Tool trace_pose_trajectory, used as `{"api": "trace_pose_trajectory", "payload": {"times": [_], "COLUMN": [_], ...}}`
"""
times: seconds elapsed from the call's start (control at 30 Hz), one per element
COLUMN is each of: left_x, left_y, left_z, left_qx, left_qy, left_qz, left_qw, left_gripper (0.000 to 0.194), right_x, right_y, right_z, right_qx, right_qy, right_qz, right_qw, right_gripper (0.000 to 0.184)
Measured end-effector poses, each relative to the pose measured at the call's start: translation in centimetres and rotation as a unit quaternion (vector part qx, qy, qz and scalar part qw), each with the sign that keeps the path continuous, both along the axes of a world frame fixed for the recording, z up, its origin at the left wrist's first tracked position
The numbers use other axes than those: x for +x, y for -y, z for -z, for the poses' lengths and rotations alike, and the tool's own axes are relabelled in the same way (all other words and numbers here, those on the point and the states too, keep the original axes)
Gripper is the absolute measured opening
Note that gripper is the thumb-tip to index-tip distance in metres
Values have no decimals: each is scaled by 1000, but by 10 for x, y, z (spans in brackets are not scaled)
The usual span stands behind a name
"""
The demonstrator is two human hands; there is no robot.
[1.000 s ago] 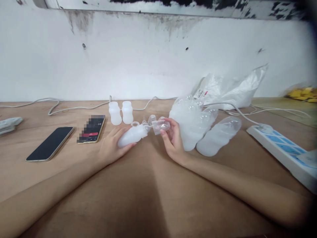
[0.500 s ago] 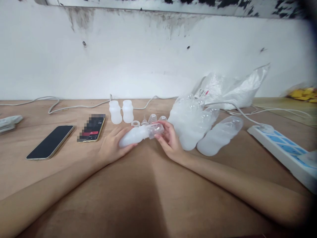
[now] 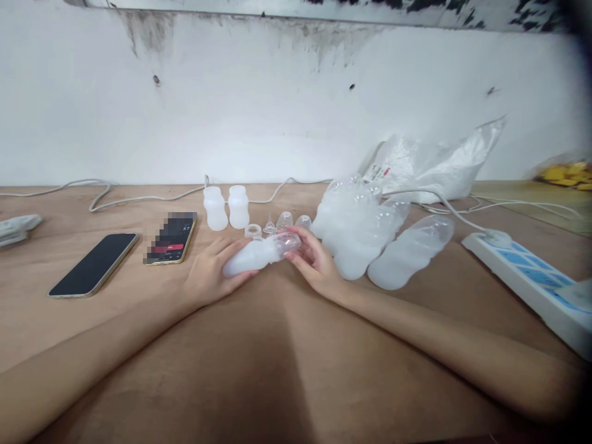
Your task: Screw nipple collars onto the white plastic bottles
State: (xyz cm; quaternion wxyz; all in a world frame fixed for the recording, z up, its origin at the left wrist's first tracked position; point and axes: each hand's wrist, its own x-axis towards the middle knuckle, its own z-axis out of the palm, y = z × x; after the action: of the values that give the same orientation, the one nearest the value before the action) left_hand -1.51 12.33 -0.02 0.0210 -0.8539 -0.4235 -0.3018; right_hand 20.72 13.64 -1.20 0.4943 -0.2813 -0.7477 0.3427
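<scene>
My left hand [image 3: 210, 276] is wrapped round a small white plastic bottle [image 3: 245, 259] that lies tilted just above the wooden table [image 3: 259, 370]. My right hand [image 3: 312, 259] pinches a clear cap [image 3: 287, 243] seated on the bottle's neck. Just behind the hands lie a white ring [image 3: 253, 231] and three small clear caps and tips [image 3: 284, 221]. Two more white bottles [image 3: 226, 208] stand upright behind those.
Two phones [image 3: 95, 264] [image 3: 172, 237] lie at the left. Clear bags of bottles [image 3: 370, 237] and a white plastic bag [image 3: 435, 163] sit at the right, with a power strip [image 3: 527, 277] and white cables [image 3: 139, 198]. A yellow object [image 3: 562, 174] is at far right.
My right hand has brought the clear cap leftward onto the neck of the bottle. The bottle and my left hand have stayed nearly in place.
</scene>
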Motion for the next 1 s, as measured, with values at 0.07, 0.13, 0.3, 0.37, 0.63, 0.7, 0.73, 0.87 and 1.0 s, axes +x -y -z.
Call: {"api": "trace_pose_trajectory", "payload": {"times": [0.07, 0.13, 0.3, 0.37, 0.63, 0.7, 0.73, 0.87, 1.0], "left_x": [0, 0, 0, 0, -2, -2, -2, -2, -1], "left_y": [1, 2, 3, 3, 3, 3, 4, 5, 5], "left_z": [0, -1, -1, -1, 0, 0, 0, 0, -1], "left_qx": [-4, -4, 9, 10, 37, 38, 38, 38, 30], "left_qy": [-2, 0, 10, 5, -7, -18, -22, -22, -14], "left_qz": [1, 2, 36, 40, 70, 71, 70, 73, 80], "left_qw": [1000, 1000, 999, 999, 997, 997, 997, 996, 996], "left_gripper": [45, 43, 43, 43, 44, 43, 43, 44, 43], "right_x": [1, 2, 3, 3, 3, 4, 4, 5, 5], "right_y": [-1, -1, 1, 1, 3, 3, 3, 3, 2], "right_z": [-1, -2, -3, -3, -9, -9, -10, -9, -6], "right_qx": [-3, 9, 79, 99, 104, 102, 101, 107, 116], "right_qy": [24, 66, 183, 210, 228, 231, 233, 232, 233], "right_qz": [13, 35, 80, 79, 41, 32, 27, 16, 15], "right_qw": [1000, 997, 977, 970, 967, 967, 967, 967, 966], "right_gripper": [34, 32, 31, 29, 23, 24, 24, 25, 25]}}
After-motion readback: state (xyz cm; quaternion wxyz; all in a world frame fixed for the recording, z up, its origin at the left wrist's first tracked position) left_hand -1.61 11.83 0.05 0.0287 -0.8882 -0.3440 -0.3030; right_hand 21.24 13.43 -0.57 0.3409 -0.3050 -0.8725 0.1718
